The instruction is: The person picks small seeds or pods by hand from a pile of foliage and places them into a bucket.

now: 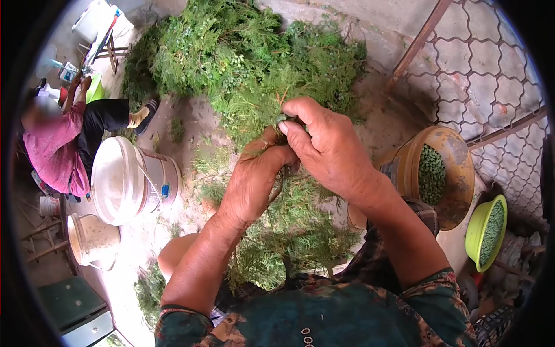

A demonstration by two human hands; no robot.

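Near the middle of the head view, my left hand (258, 173) is closed round a green leafy branch (286, 211) that hangs down over my lap. Touching it from the right, my right hand (324, 141) has thumb and forefinger pinched together at the branch's upper part, on something small and dark green that is too hidden to name. Feathery sprigs show just above and below both hands. Behind them lies a large heap of green branches (231, 52) with small pale berries.
A yellowish bucket (411, 153) holding green berries stands right, beside a lime-green basin (477, 231) of berries. At left are a white lidded bucket (118, 180), a smaller bucket (95, 240) and a seated person (58, 144). Wire mesh (480, 75) stands upper right.
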